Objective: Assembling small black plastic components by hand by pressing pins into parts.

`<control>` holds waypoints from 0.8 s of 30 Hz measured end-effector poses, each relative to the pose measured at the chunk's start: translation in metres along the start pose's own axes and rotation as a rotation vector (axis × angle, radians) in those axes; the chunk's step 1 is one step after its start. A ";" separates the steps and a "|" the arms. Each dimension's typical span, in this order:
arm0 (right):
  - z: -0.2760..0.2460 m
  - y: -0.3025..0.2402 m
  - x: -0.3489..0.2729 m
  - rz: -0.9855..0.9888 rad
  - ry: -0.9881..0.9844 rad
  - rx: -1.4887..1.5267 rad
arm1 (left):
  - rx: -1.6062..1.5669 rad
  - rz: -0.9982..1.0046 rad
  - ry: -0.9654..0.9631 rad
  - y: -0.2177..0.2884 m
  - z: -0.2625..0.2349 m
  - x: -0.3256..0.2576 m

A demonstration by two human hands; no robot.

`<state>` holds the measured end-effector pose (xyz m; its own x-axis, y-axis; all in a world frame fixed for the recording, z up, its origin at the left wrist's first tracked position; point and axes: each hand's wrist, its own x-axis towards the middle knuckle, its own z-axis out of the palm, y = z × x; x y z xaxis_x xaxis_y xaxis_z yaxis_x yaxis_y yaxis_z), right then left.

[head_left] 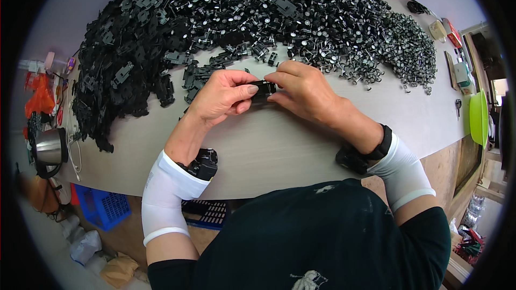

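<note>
Over the pale table (290, 150), my left hand (228, 95) and my right hand (306, 88) meet at a small black plastic part (262, 92). The left thumb and fingers pinch its left end. My right fingers close around its right end, and they hide some of its shape. Just beyond the hands lie several loose black chassis-like pieces (198, 78). A large heap of flat black plastic pieces (121, 59) spreads at the far left. Beside it, a heap of small wheels on axles (333, 27) covers the far middle and right.
Shiny small pin-like parts (411, 48) lie at the right end of the heap. A green basin (478, 118) stands at the right edge. On the left are a metal kettle (51, 146) and an orange bag (40, 95). A blue crate (99, 204) sits below the table.
</note>
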<state>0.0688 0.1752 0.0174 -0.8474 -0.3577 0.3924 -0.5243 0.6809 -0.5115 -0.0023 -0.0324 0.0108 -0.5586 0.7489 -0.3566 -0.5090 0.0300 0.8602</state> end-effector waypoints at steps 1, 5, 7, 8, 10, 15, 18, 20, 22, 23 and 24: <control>-0.001 0.001 0.000 -0.002 0.001 0.002 | 0.002 0.000 0.002 -0.001 -0.001 0.000; 0.001 0.001 0.004 0.063 0.056 0.188 | -0.114 0.057 -0.054 -0.002 -0.007 -0.002; 0.005 0.003 0.002 0.120 0.094 0.311 | -0.153 0.088 -0.088 0.000 -0.008 0.000; 0.007 0.005 0.000 0.121 0.129 0.296 | -0.229 0.071 -0.127 0.001 -0.008 0.001; 0.008 0.007 -0.002 0.123 0.164 0.284 | -0.305 0.052 -0.164 0.005 -0.007 0.003; 0.011 0.005 0.003 0.210 0.236 0.283 | -0.157 0.178 -0.143 0.002 -0.005 0.002; 0.024 -0.003 0.014 0.264 0.351 0.324 | -0.082 0.277 0.009 -0.003 -0.001 0.003; 0.030 -0.011 0.020 0.368 0.319 0.410 | -0.010 0.412 0.142 -0.008 0.002 0.006; 0.034 -0.014 0.025 0.396 0.304 0.453 | 0.024 0.443 0.194 -0.007 0.006 0.007; 0.037 -0.016 0.027 0.424 0.269 0.465 | 0.052 0.470 0.249 -0.006 0.010 0.007; 0.039 -0.016 0.029 0.452 0.232 0.475 | 0.088 0.487 0.322 -0.008 0.019 0.006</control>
<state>0.0497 0.1288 0.0075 -0.9790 0.0773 0.1886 -0.1492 0.3585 -0.9215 0.0109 -0.0151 0.0085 -0.8922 0.4515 0.0065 -0.0949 -0.2015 0.9749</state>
